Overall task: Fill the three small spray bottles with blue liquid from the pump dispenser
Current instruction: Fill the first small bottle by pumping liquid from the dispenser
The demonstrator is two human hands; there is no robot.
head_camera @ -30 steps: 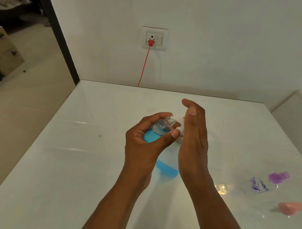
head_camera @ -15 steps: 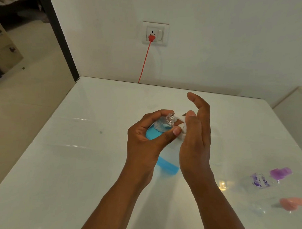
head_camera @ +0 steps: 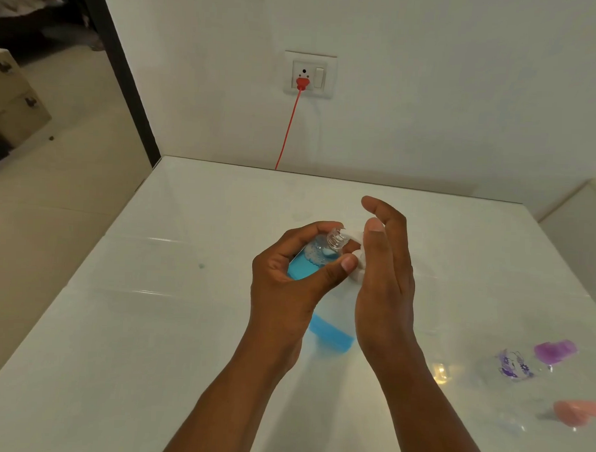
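Observation:
My left hand (head_camera: 288, 283) grips a small clear spray bottle (head_camera: 317, 257), uncapped and tilted, partly filled with blue liquid. Its open neck sits right at the white nozzle of the pump dispenser (head_camera: 330, 335), whose blue liquid shows low between my wrists. My right hand (head_camera: 384, 279) rests on the white pump head with fingers nearly straight, index finger lifted. Two more small clear bottles lie at the right: one with a purple cap (head_camera: 535, 359), one with a pink cap (head_camera: 567, 412).
The white glossy table (head_camera: 151, 322) meets the wall at the back, where a red cord (head_camera: 288, 130) runs down from a socket. The table's left edge drops to the floor. A white ledge (head_camera: 587, 222) stands at the right.
My right hand's fingers rose and then came down again on the pump head. My left hand kept the small bottle at the nozzle.

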